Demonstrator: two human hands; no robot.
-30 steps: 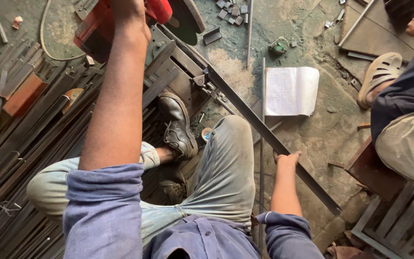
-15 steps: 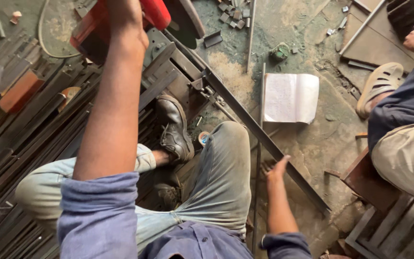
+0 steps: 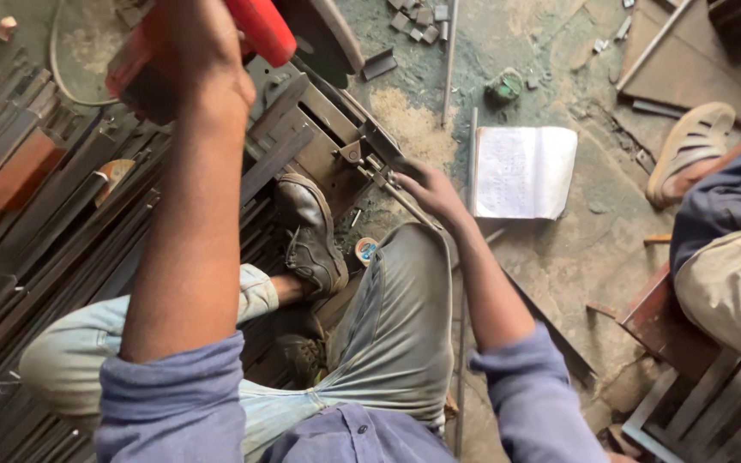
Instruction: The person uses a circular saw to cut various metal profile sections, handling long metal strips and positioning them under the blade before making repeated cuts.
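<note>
Cutting setup: my left hand [image 3: 195, 51] grips the red saw handle [image 3: 259, 30]; right hand [image 3: 426, 189] grasps the steel bar [image 3: 388, 184] at the clamp. Next move needs the bar steady.

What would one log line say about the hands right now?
left hand: grips red tool handle | right hand: on metal bar | boot: beside saw base

Soft, even daylight, shadows faint; the raised left hand [image 3: 195, 51] looks slightly motion-blurred, edges perhaps stretched.
</note>
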